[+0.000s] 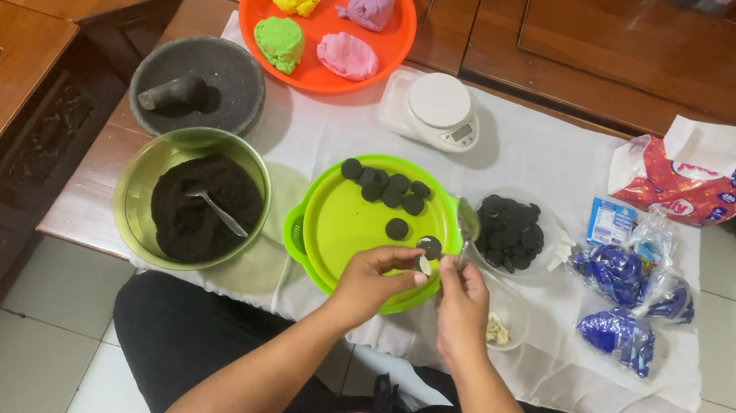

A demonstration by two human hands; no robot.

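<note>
Around the green plate, bowls crowd both sides: the crumb bowl left, the biscuit bowl right. Behind it, bare cloth runs up to the scale.

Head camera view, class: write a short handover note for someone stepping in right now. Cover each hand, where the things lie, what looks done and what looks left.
Left hand: pinches a dark sandwich cookie half over the green plate.
Right hand: holds a small metal utensil against that cookie.
Where things lie: scraped dark cookie rounds sit on the plate; more cookies wait in the clear bowl; white filling sits in the small bowl.
Done: a metal bowl of dark crumbs with a spoon; four coloured dough balls on the orange plate.
Left: probably the cookies in the clear bowl and the blue packets.
</note>
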